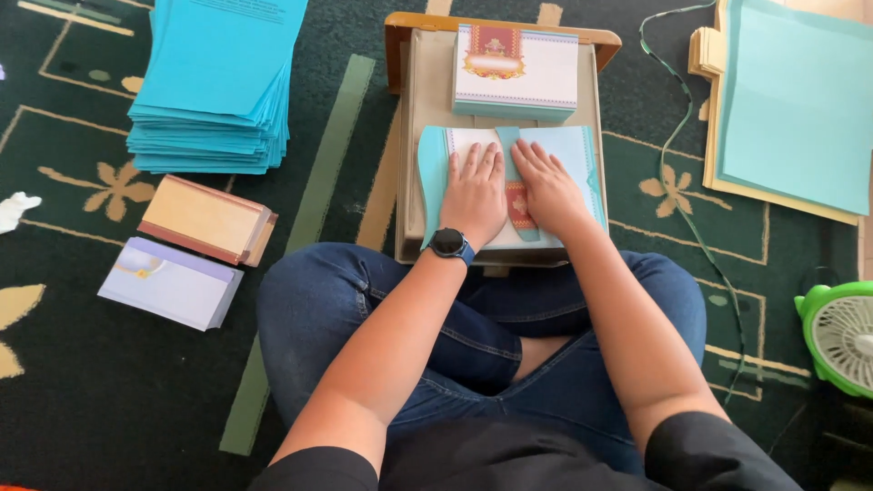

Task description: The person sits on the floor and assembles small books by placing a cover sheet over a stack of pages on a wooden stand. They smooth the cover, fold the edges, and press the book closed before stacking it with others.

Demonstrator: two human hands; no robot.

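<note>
Blue card [582, 155], left hand [475, 193], right hand [548, 188] pressing flat

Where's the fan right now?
Head view, far right edge: the green fan sits on the carpet, right of the person's knee, below the pale blue sheets.

matt paper card [564, 159], wooden tray [400, 41], woven carpet [91, 400]

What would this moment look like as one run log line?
left hand: flat on folded light-blue paper card | right hand: flat on same card | card: on beige wooden tray | beyond: white card stack
</note>
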